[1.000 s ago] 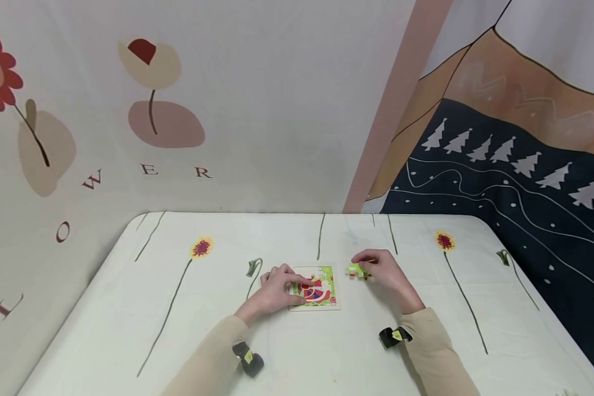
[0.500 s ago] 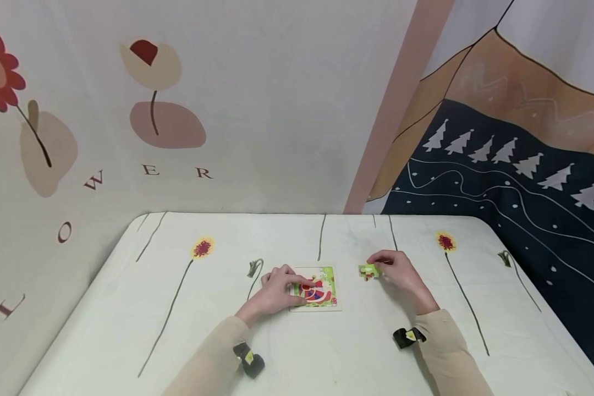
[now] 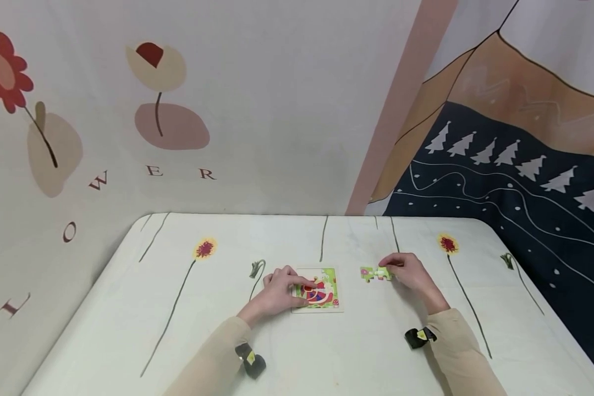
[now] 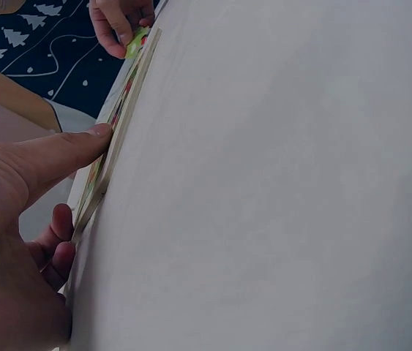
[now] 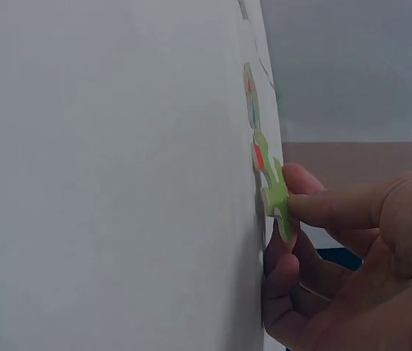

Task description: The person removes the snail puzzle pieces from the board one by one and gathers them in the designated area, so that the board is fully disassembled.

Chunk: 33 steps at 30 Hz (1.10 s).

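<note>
The puzzle board [image 3: 340,292] looks wooden, the table cover [image 3: 356,346] smooth and matt.

I get soft, even light in my head view, though the puzzle's [image 3: 331,281] print looks slightly smeared. My wrist views run dimmer and greyer; in the right one, a diffuse shadow darkens the table [image 5: 103,183] beside the right hand [image 5: 359,241].
</note>
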### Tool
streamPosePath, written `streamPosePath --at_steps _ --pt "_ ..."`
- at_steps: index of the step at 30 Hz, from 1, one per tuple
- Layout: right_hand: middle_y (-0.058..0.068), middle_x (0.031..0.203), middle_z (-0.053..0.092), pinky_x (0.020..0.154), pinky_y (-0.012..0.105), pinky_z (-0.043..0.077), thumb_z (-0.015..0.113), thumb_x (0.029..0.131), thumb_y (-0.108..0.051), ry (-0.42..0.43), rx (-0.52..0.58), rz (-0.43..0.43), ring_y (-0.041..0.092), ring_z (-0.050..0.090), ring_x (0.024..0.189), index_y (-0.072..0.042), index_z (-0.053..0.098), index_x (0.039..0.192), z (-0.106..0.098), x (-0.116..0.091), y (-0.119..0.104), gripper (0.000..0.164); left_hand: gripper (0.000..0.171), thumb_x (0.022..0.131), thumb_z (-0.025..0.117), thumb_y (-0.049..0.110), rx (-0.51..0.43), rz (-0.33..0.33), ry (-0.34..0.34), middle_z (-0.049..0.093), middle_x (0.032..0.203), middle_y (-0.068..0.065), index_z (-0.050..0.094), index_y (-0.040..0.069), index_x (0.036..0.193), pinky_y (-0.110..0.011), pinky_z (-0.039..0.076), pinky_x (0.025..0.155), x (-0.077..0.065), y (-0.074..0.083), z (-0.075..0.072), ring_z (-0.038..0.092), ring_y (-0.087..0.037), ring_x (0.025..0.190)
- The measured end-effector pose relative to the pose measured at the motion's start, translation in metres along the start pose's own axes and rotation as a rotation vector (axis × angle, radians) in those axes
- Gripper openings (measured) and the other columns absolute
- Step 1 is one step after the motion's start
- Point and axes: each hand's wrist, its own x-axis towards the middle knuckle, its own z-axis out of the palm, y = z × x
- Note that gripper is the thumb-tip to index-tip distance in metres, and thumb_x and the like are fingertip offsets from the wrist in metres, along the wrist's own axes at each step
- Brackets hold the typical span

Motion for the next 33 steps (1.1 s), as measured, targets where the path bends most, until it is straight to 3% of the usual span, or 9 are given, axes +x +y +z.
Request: streamPosePath --at_steps 17,24,33 --pt "0.013 0.095 0.065 0.069 0.033 0.041 0.058 0.09 0.004 -0.005 -0.038 0.018 0.023 0.051 0.082 0.002 0.072 0.092 0.002 0.0069 -0.0008 0.014 0.032 0.079 0.079 0.022 0.015 0.011 0.001 0.043 0.095 0.004 0.074 0.022 0.11 -0.056 0.014 0.094 0.0007 -0.0004 0.0008 0.036 -0.018 0.09" --pt "0.014 0.1 0.064 0.078 0.038 0.04 0.057 0.091 0.002 -0.011 -0.056 0.04 0.027 0.052 0.09 0.0 0.071 0.094 0.0017 0.0062 -0.0002 0.014 0.032 0.079 0.079 0.021 0.015 0.013 0.001 0.043 0.095 0.003 0.074 0.021 0.11 -0.055 0.014 0.093 0.0 0.0014 0.0002 0.035 -0.019 0.09" --pt "0.013 0.098 0.063 0.07 0.034 0.041 0.057 0.092 0.001 -0.001 -0.043 0.056 0.025 0.05 0.085 0.002 0.07 0.096 0.0007 0.0041 -0.0001 0.013 0.032 0.079 0.079 0.021 0.015 0.008 0.004 0.043 0.096 0.003 0.074 0.021 0.111 -0.055 0.013 0.093 0.0005 0.0005 0.0004 0.035 -0.019 0.09"
